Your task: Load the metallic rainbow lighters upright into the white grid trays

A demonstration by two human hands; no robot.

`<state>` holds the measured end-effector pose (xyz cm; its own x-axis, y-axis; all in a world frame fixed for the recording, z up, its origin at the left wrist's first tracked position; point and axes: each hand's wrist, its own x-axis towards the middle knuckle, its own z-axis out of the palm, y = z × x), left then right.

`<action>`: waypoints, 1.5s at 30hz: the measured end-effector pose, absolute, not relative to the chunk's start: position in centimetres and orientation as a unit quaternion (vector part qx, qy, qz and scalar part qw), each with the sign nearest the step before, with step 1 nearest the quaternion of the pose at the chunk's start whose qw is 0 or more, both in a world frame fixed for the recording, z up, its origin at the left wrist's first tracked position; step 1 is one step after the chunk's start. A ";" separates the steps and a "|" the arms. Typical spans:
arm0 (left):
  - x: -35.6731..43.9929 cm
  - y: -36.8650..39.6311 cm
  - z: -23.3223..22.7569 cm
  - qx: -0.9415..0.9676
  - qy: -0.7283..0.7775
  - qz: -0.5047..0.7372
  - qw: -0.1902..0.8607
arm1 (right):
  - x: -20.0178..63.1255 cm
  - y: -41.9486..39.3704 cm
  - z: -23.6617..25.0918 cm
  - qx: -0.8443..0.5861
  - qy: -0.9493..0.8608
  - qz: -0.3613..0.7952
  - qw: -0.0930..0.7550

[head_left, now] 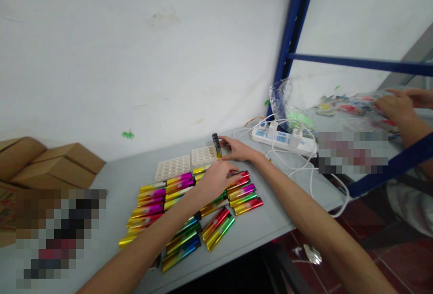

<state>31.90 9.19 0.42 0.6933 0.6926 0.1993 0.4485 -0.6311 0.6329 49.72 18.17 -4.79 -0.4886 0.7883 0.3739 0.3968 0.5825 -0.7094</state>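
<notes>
one view only, worn on the head, looking forward and down over a grey table (118,172) toward a white wall (135,50) at 12 o'clock. it sits close: both forearms run in from 6 o'clock. lighters (162,195) lie dead centre, a blue shelf frame (291,28) stands at 2 o'clock, cardboard boxes (50,163) at 9 o'clock.

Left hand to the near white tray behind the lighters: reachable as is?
Probably yes. The left hand rests on the shiny lighters, with the white tray just beyond them and nothing standing between. The right hand is off at the upright lighter.
</notes>
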 end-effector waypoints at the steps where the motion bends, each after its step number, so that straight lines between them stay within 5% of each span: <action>1: 32.0 9.3 0.3 0.876 0.314 0.219 0.295 | 49.7 18.2 -4.8 -0.361 -0.817 0.278 0.354; 11: 32.5 9.0 0.9 0.876 0.327 0.235 0.265 | 49.8 18.3 -4.7 -0.371 -0.812 0.285 0.348; 18: 29.4 8.9 3.0 0.658 0.317 0.380 0.567 | 49.7 17.5 -4.4 -0.370 -0.812 0.275 0.358; 23: 25.9 8.6 3.9 0.509 0.334 0.409 0.680 | 49.6 17.2 -4.3 -0.412 -0.801 0.281 0.331; 45: 23.9 8.9 2.3 0.434 0.370 0.418 0.707 | 49.7 16.8 -4.1 -0.429 -0.801 0.272 0.317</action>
<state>23.87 8.89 2.30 0.3758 0.9128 -0.1597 -0.2699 0.2726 0.9235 49.73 16.82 -4.07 -0.4305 0.8599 0.2742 0.5153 0.4836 -0.7075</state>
